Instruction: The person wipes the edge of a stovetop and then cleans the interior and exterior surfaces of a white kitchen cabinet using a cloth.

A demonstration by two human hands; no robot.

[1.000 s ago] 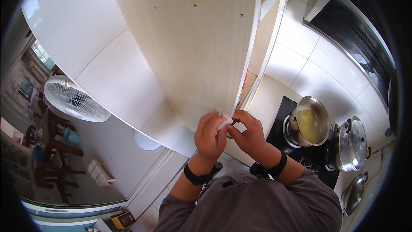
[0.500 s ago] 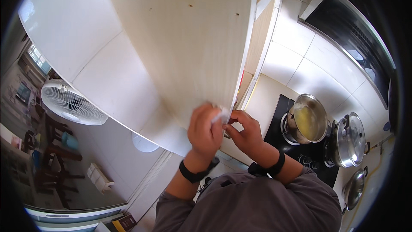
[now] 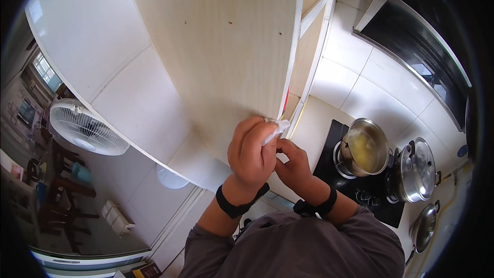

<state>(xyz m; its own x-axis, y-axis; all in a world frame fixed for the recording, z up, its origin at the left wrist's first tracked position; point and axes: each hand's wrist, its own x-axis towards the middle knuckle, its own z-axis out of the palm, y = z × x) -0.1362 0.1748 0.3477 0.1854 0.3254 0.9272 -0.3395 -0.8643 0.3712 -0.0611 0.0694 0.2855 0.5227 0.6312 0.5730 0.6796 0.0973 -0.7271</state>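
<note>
My left hand [image 3: 251,152] is closed around a crumpled white wipe, either tissue or thin cloth [image 3: 278,129]. Part of the wipe sticks out past the fingertips at the edge of a pale wood-grain cabinet door [image 3: 226,67]. Beside it, lower and to the right, my right hand [image 3: 295,163] has its thumb and fingers curled together at the door's lower edge. My left hand covers some of those fingertips. Inside the cabinet, shelves [image 3: 312,7] show past the door's edge, and something red [image 3: 285,100] sits there.
A steel pot [image 3: 381,144] with yellowish contents stands on the black gas hob [image 3: 329,146], beside a lidded steel pot [image 3: 423,170]. Further right is another metal pan [image 3: 425,229]. A range hood [image 3: 417,41] hangs above. At left are a white fan [image 3: 85,128] and wooden chairs [image 3: 67,185].
My left hand has shifted slightly right along the door, and more of the white wipe shows over its edge. My right hand has dropped a little. The view has tilted slightly.
</note>
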